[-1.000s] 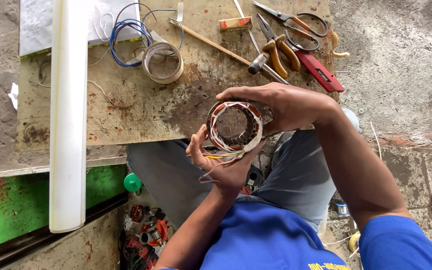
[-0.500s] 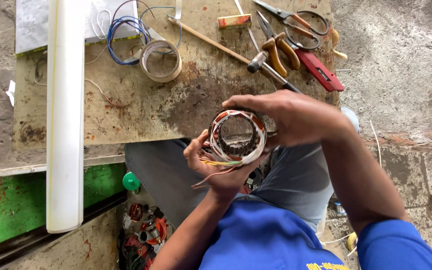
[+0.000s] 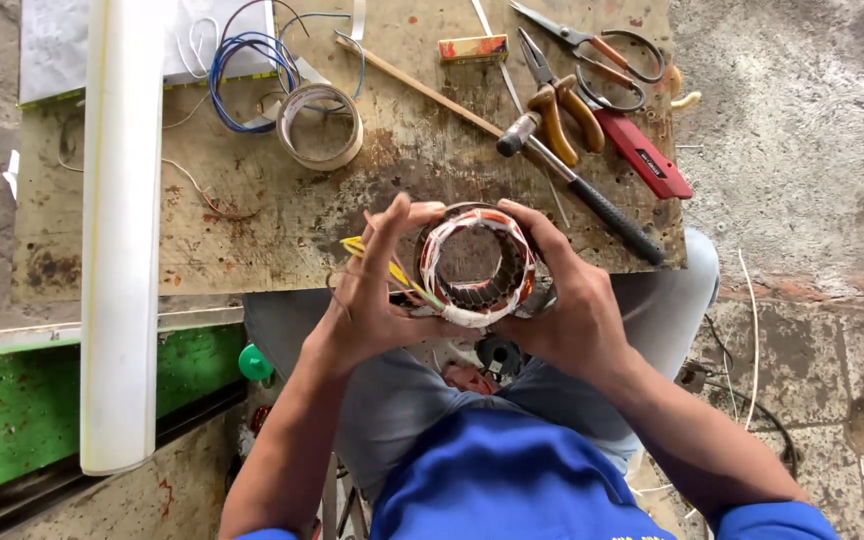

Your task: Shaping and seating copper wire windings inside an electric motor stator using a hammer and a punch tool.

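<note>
Both hands hold a round motor stator [image 3: 476,262] with copper windings bound in white lacing, just over the near edge of a worn wooden board [image 3: 282,225]. My left hand [image 3: 377,290] cups its left side, fingers spread, with yellow and orange lead wires [image 3: 384,262] sticking out between the fingers. On the right side, my right hand [image 3: 564,295] wraps around the outer shell. The stator's open bore faces up at the camera.
On the board lie a tape roll [image 3: 320,125], coiled blue and white wire [image 3: 247,60], a hammer [image 3: 577,185], pliers [image 3: 557,100], scissors [image 3: 592,50], a red tool [image 3: 642,152] and a thin wooden stick [image 3: 422,85]. A long white tube [image 3: 120,230] lies along the left side. Concrete floor lies to the right.
My right hand has come off the top of the stator and now grips its right side. The left hand shifted from underneath to the left side, and the stator sits more upright.
</note>
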